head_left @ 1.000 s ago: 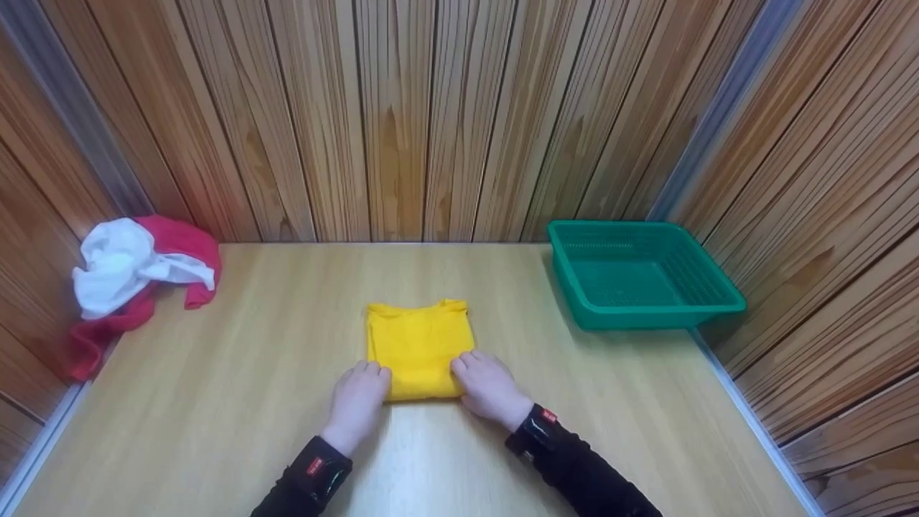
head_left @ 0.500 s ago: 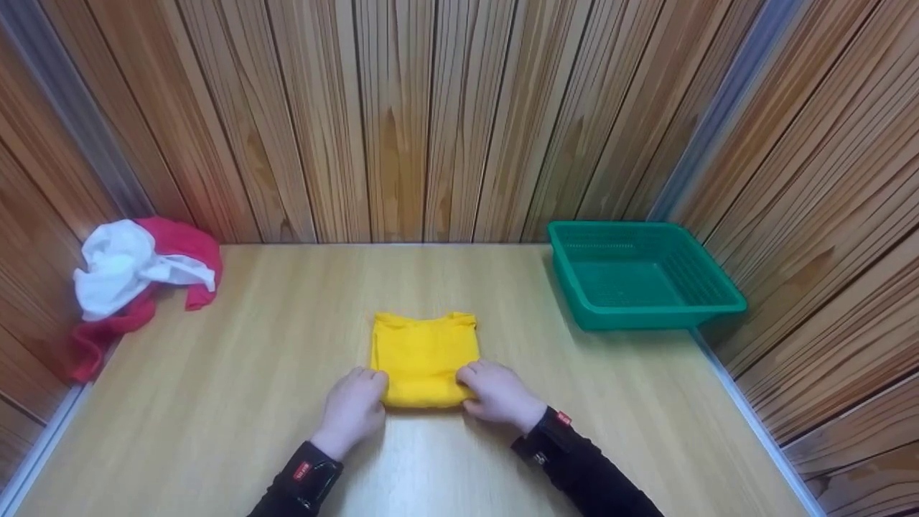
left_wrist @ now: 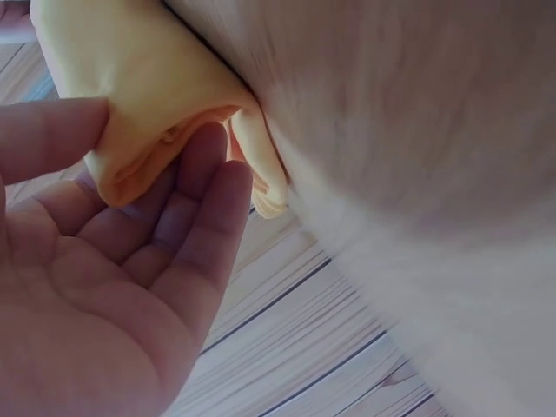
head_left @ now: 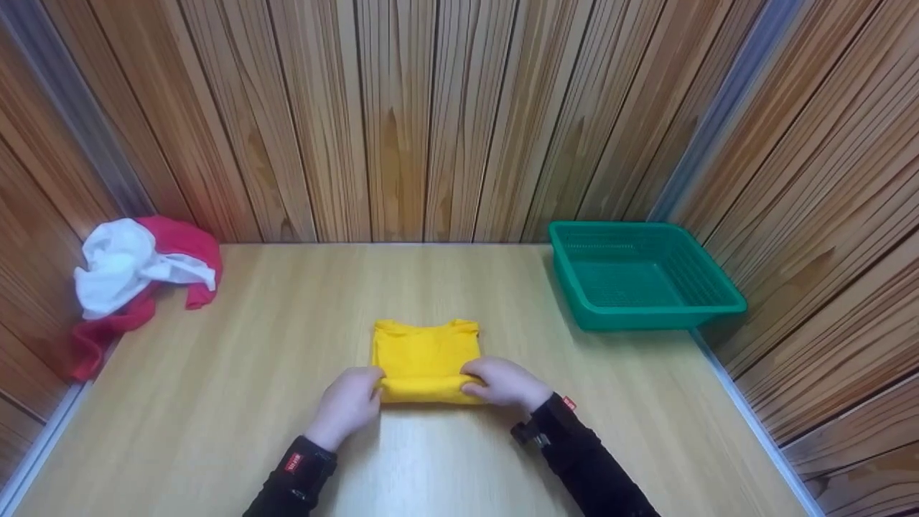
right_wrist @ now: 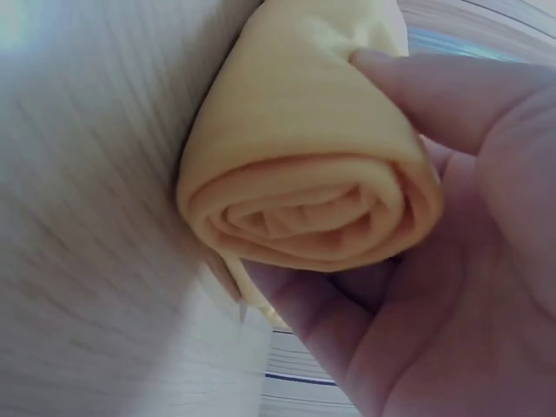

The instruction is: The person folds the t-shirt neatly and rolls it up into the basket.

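A yellow cloth garment [head_left: 423, 352], folded to a small rectangle, lies on the table with its near edge rolled up. My left hand [head_left: 347, 403] pinches the left end of the roll, thumb on the near side and fingers tucked behind it, as the left wrist view shows on the yellow fabric [left_wrist: 165, 78]. At the opposite end, my right hand [head_left: 508, 383] grips the roll between thumb and fingers. Spiral layers of the rolled cloth [right_wrist: 304, 213] face the right wrist camera. The far part of the garment lies flat, with two raised corners at its back edge.
A green plastic basket [head_left: 646, 319] stands at the back right against the wooden wall. In the back left corner lies a heap of a white cloth [head_left: 115, 262] and a red cloth [head_left: 183, 240]. Wood-panelled walls enclose the table [head_left: 287, 309] at the back and both sides.
The garment has come slightly nearer to me, and its near edge has turned into a thicker roll. Both hands have shifted with it, gripping the ends of the roll.
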The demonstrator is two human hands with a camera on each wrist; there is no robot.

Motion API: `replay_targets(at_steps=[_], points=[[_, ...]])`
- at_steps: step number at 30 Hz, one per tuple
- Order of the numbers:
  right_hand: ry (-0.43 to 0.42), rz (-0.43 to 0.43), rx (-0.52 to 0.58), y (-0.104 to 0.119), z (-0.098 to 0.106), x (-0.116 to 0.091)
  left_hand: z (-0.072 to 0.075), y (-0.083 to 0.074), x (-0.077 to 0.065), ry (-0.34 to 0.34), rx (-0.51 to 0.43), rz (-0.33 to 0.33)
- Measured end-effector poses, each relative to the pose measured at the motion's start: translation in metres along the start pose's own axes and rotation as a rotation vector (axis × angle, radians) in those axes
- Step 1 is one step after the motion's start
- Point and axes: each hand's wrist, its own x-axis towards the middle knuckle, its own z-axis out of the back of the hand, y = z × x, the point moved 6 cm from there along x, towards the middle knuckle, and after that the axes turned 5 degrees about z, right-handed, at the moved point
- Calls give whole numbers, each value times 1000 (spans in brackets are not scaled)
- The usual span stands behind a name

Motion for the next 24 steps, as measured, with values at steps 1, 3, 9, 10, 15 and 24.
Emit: replay_targets(at_steps=[1,3,9,10,15,24], points=[[2,-16,10,-1,0,1,0,1,1,0,-8,5],[4,-49,26,-4,0,2,1,2,4,10,-29,19],[-9,-90,68,-10,0,7,-1,11,12,78,-78,81],[-16,-95,76,-11,0,8,-1,12,13,88,-86,92],[-58,-145,116,-18,1,12,-4,19,20,136,-123,161],[-148,-154,-44,-18,5,17,-6,24,28,153,-126,217]])
